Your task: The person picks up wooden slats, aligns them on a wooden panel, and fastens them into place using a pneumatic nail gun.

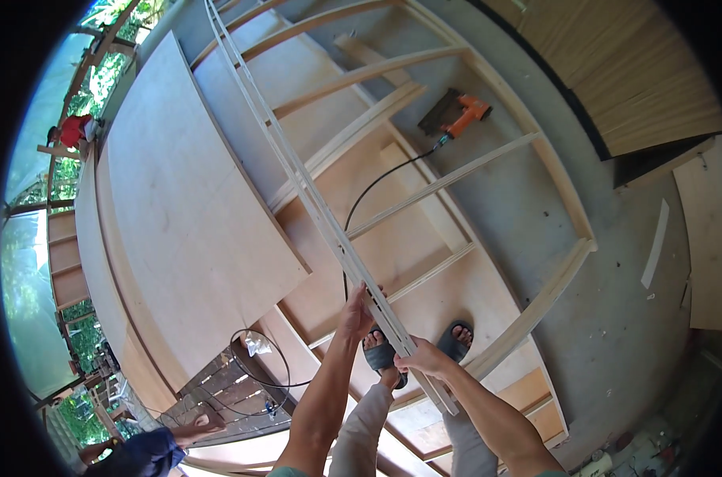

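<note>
A bundle of long, thin wooden strips (317, 205) runs diagonally from near my legs up to the far top. My left hand (356, 315) is closed around it from the left side. Closer to the near end, my right hand (427, 358) grips the same strips. They lie above a wooden frame (567, 199) with several crosspieces, and I stand inside that frame on plywood. An orange and black nail gun (466, 118) rests within the frame to the right, joined to a black air hose (374, 184) that passes beneath the strips.
To the left lies a large plywood sheet (178, 207). A coiled hose (288, 372) sits on dark slats at lower left, near another person (150, 449). Someone in red (76, 131) is farther off. Wood-grain panels (615, 63) stand at upper right.
</note>
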Demonstrator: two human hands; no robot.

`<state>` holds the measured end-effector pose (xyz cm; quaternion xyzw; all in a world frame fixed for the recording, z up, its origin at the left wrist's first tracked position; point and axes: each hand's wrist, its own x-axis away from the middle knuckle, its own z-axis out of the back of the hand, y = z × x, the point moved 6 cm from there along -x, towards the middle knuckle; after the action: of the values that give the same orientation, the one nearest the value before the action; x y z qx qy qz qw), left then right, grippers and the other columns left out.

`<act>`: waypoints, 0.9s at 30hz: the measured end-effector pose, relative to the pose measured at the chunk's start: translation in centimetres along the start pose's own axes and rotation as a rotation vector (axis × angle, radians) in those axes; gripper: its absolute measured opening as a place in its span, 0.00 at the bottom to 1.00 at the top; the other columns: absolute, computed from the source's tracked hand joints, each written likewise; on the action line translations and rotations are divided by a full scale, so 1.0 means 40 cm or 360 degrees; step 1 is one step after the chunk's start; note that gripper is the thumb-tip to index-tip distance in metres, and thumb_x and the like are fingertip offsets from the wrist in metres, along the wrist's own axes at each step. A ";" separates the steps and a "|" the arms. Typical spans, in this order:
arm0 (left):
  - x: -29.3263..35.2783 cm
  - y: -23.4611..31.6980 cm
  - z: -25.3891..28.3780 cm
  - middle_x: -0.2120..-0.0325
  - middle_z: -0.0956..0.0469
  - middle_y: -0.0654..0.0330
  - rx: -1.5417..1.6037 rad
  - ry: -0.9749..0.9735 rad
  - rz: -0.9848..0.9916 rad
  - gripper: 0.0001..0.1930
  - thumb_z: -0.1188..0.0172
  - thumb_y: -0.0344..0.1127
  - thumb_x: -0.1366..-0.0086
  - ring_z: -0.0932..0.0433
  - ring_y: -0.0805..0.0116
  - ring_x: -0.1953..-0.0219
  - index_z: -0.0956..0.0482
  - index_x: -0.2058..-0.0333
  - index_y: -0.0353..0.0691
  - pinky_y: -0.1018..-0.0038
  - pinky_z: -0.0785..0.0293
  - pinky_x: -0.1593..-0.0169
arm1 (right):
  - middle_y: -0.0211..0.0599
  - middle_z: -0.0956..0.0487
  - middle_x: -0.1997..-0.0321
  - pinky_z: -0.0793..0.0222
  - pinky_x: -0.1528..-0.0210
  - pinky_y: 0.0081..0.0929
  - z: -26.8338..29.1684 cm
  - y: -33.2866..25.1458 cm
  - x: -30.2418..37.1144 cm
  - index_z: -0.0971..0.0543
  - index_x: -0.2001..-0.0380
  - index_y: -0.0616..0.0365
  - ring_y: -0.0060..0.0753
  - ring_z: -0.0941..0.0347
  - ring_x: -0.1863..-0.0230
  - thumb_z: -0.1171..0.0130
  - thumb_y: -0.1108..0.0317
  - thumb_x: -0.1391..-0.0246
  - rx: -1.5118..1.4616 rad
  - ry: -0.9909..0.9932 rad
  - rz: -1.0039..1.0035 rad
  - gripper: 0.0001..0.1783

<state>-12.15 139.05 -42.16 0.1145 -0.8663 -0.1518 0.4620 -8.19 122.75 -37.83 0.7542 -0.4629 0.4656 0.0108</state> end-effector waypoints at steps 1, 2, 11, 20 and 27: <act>0.040 0.035 -0.038 0.65 0.24 0.57 0.0006 0.0018 -0.0029 0.20 0.49 0.54 0.38 0.24 0.65 0.62 0.28 0.61 0.41 0.68 0.27 0.55 | 0.36 0.26 0.74 0.30 0.71 0.26 -0.028 -0.036 0.038 0.30 0.64 0.65 0.27 0.29 0.76 0.40 0.80 0.57 0.0009 -0.0020 0.0039 0.14; 0.067 0.043 -0.089 0.68 0.24 0.57 0.0154 -0.0001 0.0038 0.19 0.49 0.53 0.37 0.24 0.64 0.66 0.27 0.64 0.40 0.68 0.27 0.56 | 0.34 0.26 0.75 0.33 0.74 0.23 -0.042 -0.068 0.077 0.30 0.63 0.65 0.25 0.30 0.77 0.40 0.79 0.57 -0.0049 -0.0038 0.0031 0.15; 0.214 0.119 -0.493 0.66 0.26 0.60 0.0036 -0.0101 -0.0107 0.20 0.47 0.46 0.37 0.26 0.61 0.65 0.33 0.49 0.47 0.62 0.26 0.58 | 0.37 0.24 0.70 0.27 0.64 0.28 -0.038 -0.361 0.402 0.30 0.61 0.64 0.31 0.25 0.70 0.41 0.76 0.57 0.0035 -0.0396 -0.0070 0.16; 0.332 0.164 -0.951 0.74 0.27 0.63 -0.0064 0.0034 -0.0162 0.13 0.43 0.45 0.38 0.27 0.68 0.71 0.28 0.63 0.42 0.66 0.25 0.65 | 0.39 0.24 0.66 0.28 0.59 0.30 0.041 -0.665 0.725 0.32 0.54 0.65 0.32 0.25 0.66 0.43 0.73 0.56 -0.0078 -0.0555 -0.0109 0.23; 0.394 0.200 -1.299 0.72 0.26 0.58 -0.0098 0.0149 -0.0332 0.17 0.39 0.43 0.41 0.25 0.62 0.73 0.29 0.60 0.38 0.63 0.25 0.67 | 0.37 0.24 0.65 0.29 0.55 0.30 0.095 -0.929 0.954 0.30 0.55 0.65 0.31 0.25 0.63 0.41 0.70 0.56 -0.0126 -0.0688 -0.0168 0.23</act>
<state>22.15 132.95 0.25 0.1967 -0.8221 -0.2200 0.4868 26.01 116.00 2.62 0.8586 -0.4322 0.2734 -0.0347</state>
